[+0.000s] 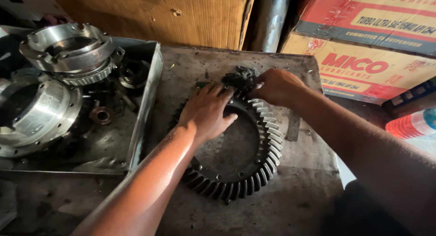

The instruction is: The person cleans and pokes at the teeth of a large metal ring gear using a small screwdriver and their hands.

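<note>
Grimy metal workbench [295, 190]: the left hand [206, 109] presses flat, fingers spread, on the far rim of a large ring gear [254, 168] lying flat, while the right hand [277, 87], just beyond, pinches a dark greasy rag [240, 78] against the gear's far teeth.

ring gear [268, 145]: dull, greasy dark metal
rag [240, 78]: rough grey cloth
housings [68, 47], upper left: bright machined metal
tabletop [295, 199]: grimy, matt

dark grey toothed steel ring gear [245, 158], black greasy rag [241, 78], grimy grey desk [299, 195], shiny silver flanged housing [68, 47], red-and-tan cardboard boxes [363, 59]
</note>
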